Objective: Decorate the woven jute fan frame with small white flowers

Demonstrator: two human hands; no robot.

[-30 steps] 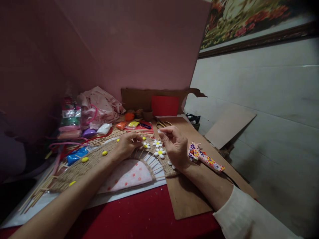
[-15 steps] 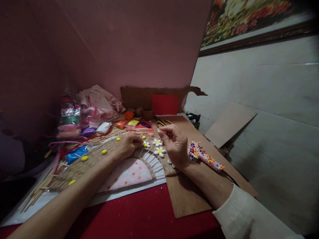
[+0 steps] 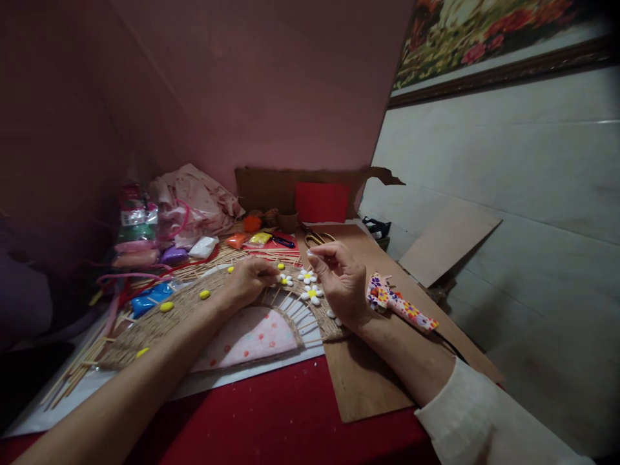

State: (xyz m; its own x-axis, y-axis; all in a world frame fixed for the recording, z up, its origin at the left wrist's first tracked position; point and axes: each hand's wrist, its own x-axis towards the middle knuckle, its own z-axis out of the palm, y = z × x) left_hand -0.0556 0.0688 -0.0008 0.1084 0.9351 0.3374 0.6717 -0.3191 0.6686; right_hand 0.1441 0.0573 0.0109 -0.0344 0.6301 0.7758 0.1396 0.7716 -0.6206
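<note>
A half-round craft piece, wound with jute twine point(image 3: 181, 305) over thin sticks, has a pink dotted fabric point(image 3: 242, 342) centre. White-petalled clay flowers point(image 3: 312, 294) and yellow clay discs point(image 3: 204, 294) dot the twine band. My left hand point(image 3: 249, 279) reaches over the band, fingertips pinched together at the edge of a small clay flower point(image 3: 287, 280). What lies between those fingers is hidden. Raised over the band's right side, my right hand point(image 3: 341, 281) pinches a small white piece of clay point(image 3: 310, 254) between thumb and forefinger.
A flower-patterned glue gun point(image 3: 400, 303) rests on brown board point(image 3: 371, 387) at right. Scissors point(image 3: 317, 239), blue-handled pliers point(image 3: 283, 241) and a yellow clay packet point(image 3: 259, 239) sit behind. More packets, crumpled pink fabric point(image 3: 194, 200) and loose sticks point(image 3: 72, 381) are at left.
The camera view has shifted very slightly. Both hands keep the same pinched poses and nearly the same places over the band.
</note>
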